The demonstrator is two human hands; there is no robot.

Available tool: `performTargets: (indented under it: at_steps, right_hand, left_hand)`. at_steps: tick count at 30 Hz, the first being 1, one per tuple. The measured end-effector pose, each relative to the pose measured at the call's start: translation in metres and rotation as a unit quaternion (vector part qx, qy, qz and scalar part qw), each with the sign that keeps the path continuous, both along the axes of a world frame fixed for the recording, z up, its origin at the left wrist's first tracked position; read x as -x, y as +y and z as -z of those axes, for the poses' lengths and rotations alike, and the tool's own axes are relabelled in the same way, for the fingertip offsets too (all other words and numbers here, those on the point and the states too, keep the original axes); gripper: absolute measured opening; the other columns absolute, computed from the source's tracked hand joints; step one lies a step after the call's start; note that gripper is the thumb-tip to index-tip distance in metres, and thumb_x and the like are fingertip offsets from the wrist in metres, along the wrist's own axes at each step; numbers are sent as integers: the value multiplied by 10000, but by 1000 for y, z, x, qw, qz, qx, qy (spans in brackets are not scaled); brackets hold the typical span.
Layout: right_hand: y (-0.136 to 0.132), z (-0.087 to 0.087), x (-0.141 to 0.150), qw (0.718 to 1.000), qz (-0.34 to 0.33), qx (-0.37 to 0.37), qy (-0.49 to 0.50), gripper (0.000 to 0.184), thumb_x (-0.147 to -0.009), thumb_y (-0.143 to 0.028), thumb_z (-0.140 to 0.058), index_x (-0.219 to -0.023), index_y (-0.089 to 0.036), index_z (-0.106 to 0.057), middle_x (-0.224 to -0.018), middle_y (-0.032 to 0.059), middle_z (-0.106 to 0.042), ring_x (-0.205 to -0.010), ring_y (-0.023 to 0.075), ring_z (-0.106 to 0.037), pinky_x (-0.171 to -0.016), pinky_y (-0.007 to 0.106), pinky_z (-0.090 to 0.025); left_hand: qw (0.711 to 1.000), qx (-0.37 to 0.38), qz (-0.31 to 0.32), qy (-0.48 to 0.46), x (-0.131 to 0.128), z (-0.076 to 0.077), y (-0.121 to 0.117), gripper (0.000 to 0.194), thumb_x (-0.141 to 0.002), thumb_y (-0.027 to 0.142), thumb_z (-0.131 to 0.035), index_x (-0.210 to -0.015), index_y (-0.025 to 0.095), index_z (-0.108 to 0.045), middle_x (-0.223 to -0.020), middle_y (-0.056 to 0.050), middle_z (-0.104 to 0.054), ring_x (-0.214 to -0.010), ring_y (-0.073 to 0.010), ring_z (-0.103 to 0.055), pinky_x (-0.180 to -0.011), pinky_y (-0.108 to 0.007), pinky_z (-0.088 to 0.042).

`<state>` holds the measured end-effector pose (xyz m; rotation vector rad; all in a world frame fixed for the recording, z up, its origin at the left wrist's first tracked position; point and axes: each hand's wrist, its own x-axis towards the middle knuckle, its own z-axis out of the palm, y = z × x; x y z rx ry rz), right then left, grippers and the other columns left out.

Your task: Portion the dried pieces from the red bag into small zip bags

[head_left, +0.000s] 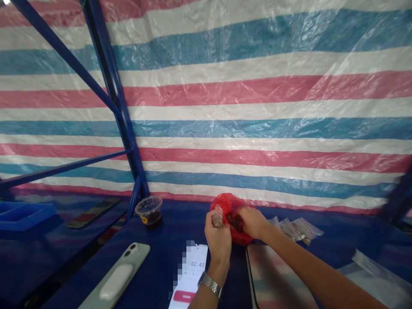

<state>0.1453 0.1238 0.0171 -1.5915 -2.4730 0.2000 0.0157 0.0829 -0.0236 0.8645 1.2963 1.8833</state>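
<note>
A red plastic bag (pixel 227 201) stands with its mouth apart on the blue tabletop, and small dark brown pieces (pixel 234 221) show inside. My left hand (pixel 219 242), with a metal watch on the wrist, is closed around a small clear zip bag (pixel 218 218) at the left rim of the red bag. Something pale shows in that small bag. From the right, my right hand (pixel 252 221) reaches into the red bag's mouth with its fingers bent together over the dark pieces. Its fingertips are partly hidden, and I cannot make out what they grip.
Several filled zip bags (pixel 301 230) lie to the right, with clear plastic bags (pixel 381 277) nearer. A glossy slab (pixel 277 274) lies under my right forearm. Left are a timer phone (pixel 195 274), a pale phone (pixel 131 257), and a lidded cup (pixel 152 216) beside a blue post (pixel 124 124).
</note>
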Motion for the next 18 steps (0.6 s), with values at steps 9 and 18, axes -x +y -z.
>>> performTargets:
  at_steps: [9,18]
  right_hand:
    - [-8,8,10,989,-9,44,138,549,-684,15,-587,-1103,-259,-813,-1081,54,-848,-1065,269,-784,-893,305,-575]
    - [1,15,-9,977,-63,75,190,498,-685,23,-575,-1088,-186,-780,-1095,81,-839,-1018,240,-788,-908,301,-584]
  left_hand:
    - [997,-23,39,-65,9,2,-1,348,-590,56,-590,-903,202,-628,-706,64,-624,-570,-94,-543,-569,-194,-438]
    - [997,-27,64,25,8,8,-6,229,-629,96,-626,-828,210,-615,-698,46,-610,-619,-135,-557,-601,-226,-448]
